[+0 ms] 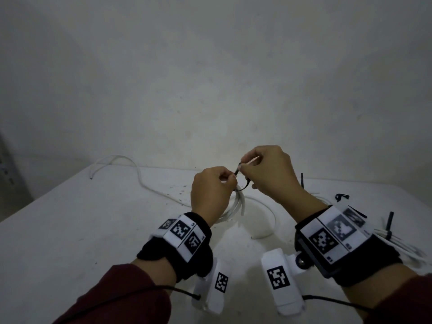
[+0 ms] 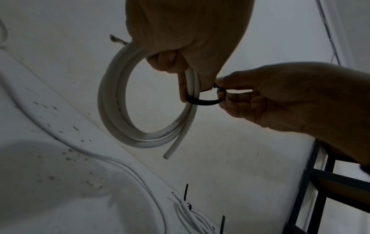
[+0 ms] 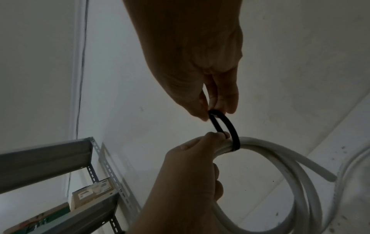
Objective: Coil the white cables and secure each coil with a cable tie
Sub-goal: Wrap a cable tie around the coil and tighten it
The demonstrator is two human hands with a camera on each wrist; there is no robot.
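Left hand (image 1: 211,195), centre of the head view: fingers curled round the top of a round coil of thick white cable (image 2: 120,110), held above a white, speckled table top (image 1: 93,230); the coil hangs below the fist with one cut end (image 2: 168,156) pointing down. Thin black plastic cable tie (image 2: 202,101): looped round the coil strands just beside the left fingers, loop standing wide and loose about the strands. Right hand (image 1: 268,174), right of centre in the head view: thumb and fingertips pinch the far end of the tie loop, remaining fingers curled. Loose white cable (image 1: 140,181): lies uncoiled on the table, running from the upper left of the head view toward the hands. Bundle of thinner white cable bound with black ties (image 2: 192,218): on the table, lower centre of the left wrist view; tie tails stand upright. Grey perforated metal shelving (image 3: 100,166): lower left of the right wrist view, carrying a small cardboard box (image 3: 94,194). Black wrist straps with white marker blocks (image 1: 184,235): one on each forearm.
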